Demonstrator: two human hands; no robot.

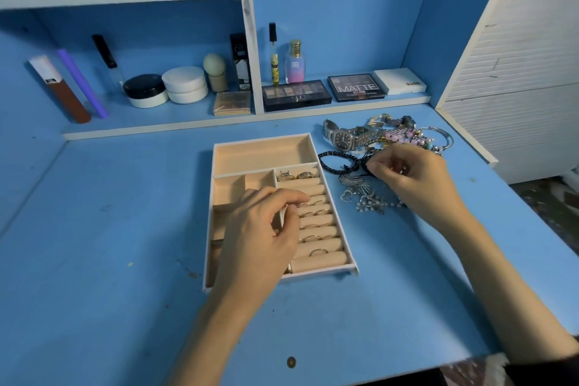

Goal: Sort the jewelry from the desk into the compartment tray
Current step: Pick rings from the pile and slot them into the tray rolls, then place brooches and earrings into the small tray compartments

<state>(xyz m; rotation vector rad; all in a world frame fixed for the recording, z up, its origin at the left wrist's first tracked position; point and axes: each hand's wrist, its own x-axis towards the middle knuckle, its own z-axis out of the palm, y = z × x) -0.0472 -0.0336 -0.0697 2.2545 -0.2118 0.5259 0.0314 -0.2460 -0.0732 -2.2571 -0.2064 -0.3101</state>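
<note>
Left hand (263, 229) curled over tray (263, 153), pinch contents unclear; right hand (416, 178) curled amid jewelry (385, 135), grasp hidden.

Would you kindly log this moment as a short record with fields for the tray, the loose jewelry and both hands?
tray: on the desk, rings in its right-hand ring rolls; back compartment bare
loose jewelry: heaped right of tray, with watch, black bead bracelet
left hand: over tray, fingers curled beside rolls; hold unclear
right hand: fingertips at the heap; hold unclear
</note>
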